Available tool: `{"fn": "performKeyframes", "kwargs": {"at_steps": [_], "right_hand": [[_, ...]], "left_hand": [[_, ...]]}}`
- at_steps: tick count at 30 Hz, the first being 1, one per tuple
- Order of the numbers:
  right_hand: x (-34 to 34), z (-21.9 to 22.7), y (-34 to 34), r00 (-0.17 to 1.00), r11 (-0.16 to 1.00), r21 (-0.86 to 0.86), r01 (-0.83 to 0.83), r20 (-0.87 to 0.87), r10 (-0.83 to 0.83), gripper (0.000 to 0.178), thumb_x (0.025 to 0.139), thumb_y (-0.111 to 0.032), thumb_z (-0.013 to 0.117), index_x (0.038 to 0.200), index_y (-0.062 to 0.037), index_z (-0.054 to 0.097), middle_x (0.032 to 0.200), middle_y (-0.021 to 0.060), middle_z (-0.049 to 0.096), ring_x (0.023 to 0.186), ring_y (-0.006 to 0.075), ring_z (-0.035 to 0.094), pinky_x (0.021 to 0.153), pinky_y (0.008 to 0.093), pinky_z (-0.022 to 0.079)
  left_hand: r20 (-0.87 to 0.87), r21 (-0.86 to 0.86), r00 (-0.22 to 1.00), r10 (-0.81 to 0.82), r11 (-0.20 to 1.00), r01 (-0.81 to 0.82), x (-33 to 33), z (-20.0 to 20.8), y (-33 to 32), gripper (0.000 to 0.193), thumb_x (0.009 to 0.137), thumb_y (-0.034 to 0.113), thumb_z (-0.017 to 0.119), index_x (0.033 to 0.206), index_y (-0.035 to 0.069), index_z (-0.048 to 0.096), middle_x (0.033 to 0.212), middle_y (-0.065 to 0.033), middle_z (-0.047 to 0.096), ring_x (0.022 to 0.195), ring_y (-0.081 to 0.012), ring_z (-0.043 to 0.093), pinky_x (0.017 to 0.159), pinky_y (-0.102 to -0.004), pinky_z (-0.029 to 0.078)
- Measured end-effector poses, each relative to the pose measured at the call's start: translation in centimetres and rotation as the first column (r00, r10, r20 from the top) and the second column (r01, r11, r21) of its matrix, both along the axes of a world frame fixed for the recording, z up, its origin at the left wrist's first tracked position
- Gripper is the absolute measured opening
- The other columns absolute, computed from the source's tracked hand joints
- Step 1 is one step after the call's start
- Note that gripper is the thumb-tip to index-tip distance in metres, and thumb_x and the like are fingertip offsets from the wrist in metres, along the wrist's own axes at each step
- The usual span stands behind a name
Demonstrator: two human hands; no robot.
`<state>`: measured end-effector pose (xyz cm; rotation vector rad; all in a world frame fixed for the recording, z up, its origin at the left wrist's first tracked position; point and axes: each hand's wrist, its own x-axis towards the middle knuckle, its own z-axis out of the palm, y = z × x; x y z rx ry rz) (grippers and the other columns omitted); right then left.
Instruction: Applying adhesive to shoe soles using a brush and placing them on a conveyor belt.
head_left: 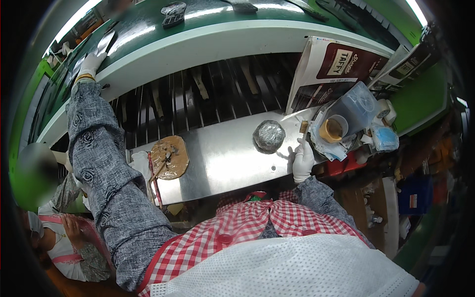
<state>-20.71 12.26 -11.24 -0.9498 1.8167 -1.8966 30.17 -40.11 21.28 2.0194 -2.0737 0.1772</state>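
Observation:
My left hand (92, 64), in a white glove, is stretched out to the far left over the green conveyor belt (141, 30). Its fingers close on the near end of a flat, shiny shoe sole (105, 43); the grip is small in view. Close to my body on the right, my gloved right hand (303, 162) holds a small brush (304, 127) upright, bristles at the top. A foil-wrapped round lump (269, 136) lies on the metal shelf (217, 166), left of that hand. More dark soles (174, 14) rest on the belt farther off.
A brown-taped pad (169, 157) with thin sticks sits on the shelf's left. At right stand a cup of tan liquid (333, 128), a clear plastic container (352, 106) and printed cardboard (326, 74). Below the belt, a dark rack (198, 94) holds several pieces. Another person (69, 237) is at lower left.

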Motion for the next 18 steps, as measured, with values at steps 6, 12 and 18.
{"fn": "performKeyframes", "kwargs": {"at_steps": [6, 12, 18], "right_hand": [[-0.8, -1.8, -0.2, 0.946, 0.993, 0.051, 0.111, -0.311, -0.090, 0.025, 0.097, -0.010, 0.046, 0.114, 0.0011, 0.060, 0.087, 0.0133, 0.062, 0.073, 0.0210, 0.063, 0.068, 0.0312, 0.053], [-0.5, -0.5, 0.3, 0.958, 0.995, 0.053, 0.082, -0.280, -0.064, 0.026, 0.097, -0.013, 0.046, 0.115, 0.0000, 0.060, 0.086, 0.0124, 0.061, 0.073, 0.0214, 0.064, 0.067, 0.0314, 0.053], [0.1, 2.2, 1.9, 0.971, 0.999, 0.009, 0.043, -0.235, -0.040, 0.026, 0.098, -0.010, 0.044, 0.117, -0.0009, 0.059, 0.080, 0.0028, 0.052, 0.068, 0.0099, 0.056, 0.060, 0.0255, 0.055]], "left_hand": [[-0.048, -0.211, 0.992, 0.113, 0.970, -0.121, -0.1, 0.6, 3.0, 0.073, 0.070, 0.057, 0.069, 0.105, -0.008, 0.068, 0.107, -0.0292, 0.066, 0.103, -0.0383, 0.064, 0.087, -0.0406, 0.049], [-0.510, -0.441, 0.844, -0.166, 0.893, -0.091, -3.2, -0.6, 13.2, 0.063, 0.075, 0.042, 0.075, 0.117, -0.003, 0.062, 0.111, -0.0184, 0.067, 0.104, -0.0269, 0.063, 0.092, -0.0334, 0.046], [-0.638, -0.668, 0.196, -0.745, 0.662, 0.340, -15.5, -6.4, 33.5, 0.047, 0.086, 0.007, 0.067, 0.130, 0.000, 0.052, 0.123, -0.0094, 0.059, 0.112, -0.0173, 0.057, 0.100, -0.0306, 0.043]]}}
